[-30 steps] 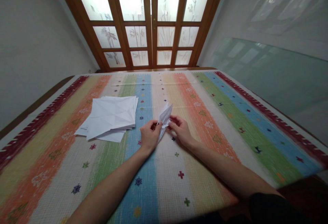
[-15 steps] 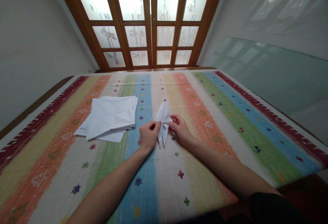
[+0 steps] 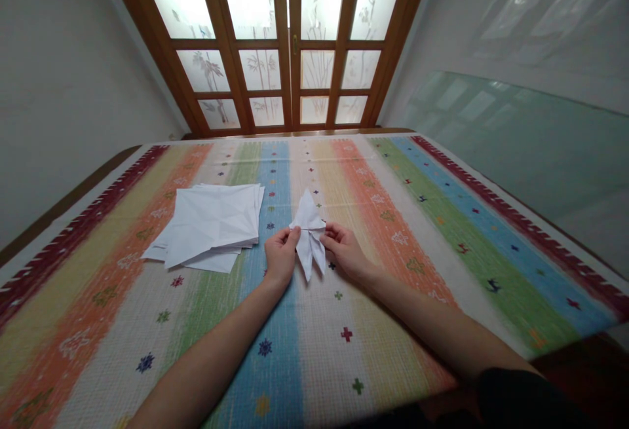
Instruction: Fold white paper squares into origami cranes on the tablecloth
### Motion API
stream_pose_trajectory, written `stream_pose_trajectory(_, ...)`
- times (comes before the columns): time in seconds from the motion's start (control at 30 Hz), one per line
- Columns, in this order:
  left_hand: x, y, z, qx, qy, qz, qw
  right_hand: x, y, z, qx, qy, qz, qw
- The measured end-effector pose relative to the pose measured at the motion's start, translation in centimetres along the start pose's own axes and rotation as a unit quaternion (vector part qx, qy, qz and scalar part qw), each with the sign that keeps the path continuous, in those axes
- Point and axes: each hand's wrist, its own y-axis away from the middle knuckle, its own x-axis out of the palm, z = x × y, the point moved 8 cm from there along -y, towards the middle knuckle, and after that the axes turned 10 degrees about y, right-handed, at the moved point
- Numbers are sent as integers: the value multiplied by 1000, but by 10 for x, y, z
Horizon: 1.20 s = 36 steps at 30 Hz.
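Note:
Between my hands is a folded white paper figure [image 3: 308, 219], with one point toward the far side and two narrow points toward me. My left hand [image 3: 281, 253] pinches its left edge, thumb on top. On the opposite edge my right hand [image 3: 344, 249] grips the paper between thumb and fingers. The undersides of the folds are hidden. Left of my hands lies a loose stack of creased white paper sheets [image 3: 216, 219].
A striped, patterned tablecloth [image 3: 393, 324] covers the table. Behind it stand wooden doors with frosted panes [image 3: 260, 69]. A pale glass panel [image 3: 515, 154] leans by the right wall.
The folded paper figure has spread wider, its flaps and two lower points farther apart. My left hand has shifted slightly left; my right hand stays nearly in place.

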Motion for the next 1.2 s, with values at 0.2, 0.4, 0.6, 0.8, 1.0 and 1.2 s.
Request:
stream_pose_trajectory(0.2, 3, -3, 1, -11, 7, 46, 999, 0, 4, 4, -37, 40, 4, 998)
stream_pose_trajectory(0.4, 14, -3, -4, 29, -45, 132, 990, -11, 4, 14, -75, 98, -38, 992)
stream_pose_trajectory(0.6, 10, -4, -8, 71, -62, 118, 989, -10, 4, 20, -80, 110, -38, 990)
stream_pose_trajectory(0.8, 14, 2, -24, 140, -136, 144, 970, -15, -3, 7, -31, 57, -51, 997)
stream_pose_trajectory(1.0, 20, 8, -22, 141, -165, 164, 962, -17, -2, 10, -42, 49, -67, 996)
stream_pose_trajectory(1.2, 14, 10, -25, 185, -136, 114, 967, -12, 7, 26, -107, 88, -61, 988)
